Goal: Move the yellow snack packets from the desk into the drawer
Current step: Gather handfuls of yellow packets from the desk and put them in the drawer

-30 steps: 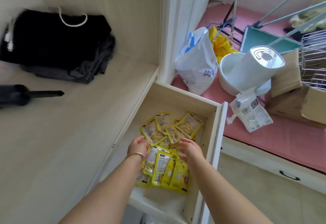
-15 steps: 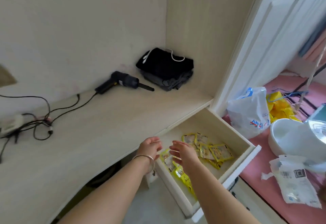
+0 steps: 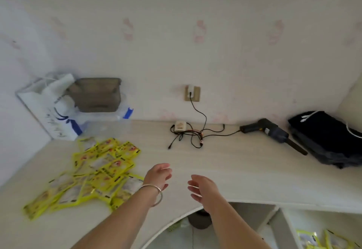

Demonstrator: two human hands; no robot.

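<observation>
Swung away from the drawer [image 3: 325, 239] since a second ago, back over the desk [image 3: 225, 170]. Left of both hands, yellow packets [image 3: 94, 172] lying loosely spread, easy to scoop. Left hand [image 3: 158, 176] and right hand [image 3: 203, 189] empty, fingers relaxed, hovering right of that pile, likely ready to gather. Far right, more packets already in the drawer.

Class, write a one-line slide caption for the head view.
Both empty hands, left and right, reach over the desk toward scattered yellow snack packets.
</observation>
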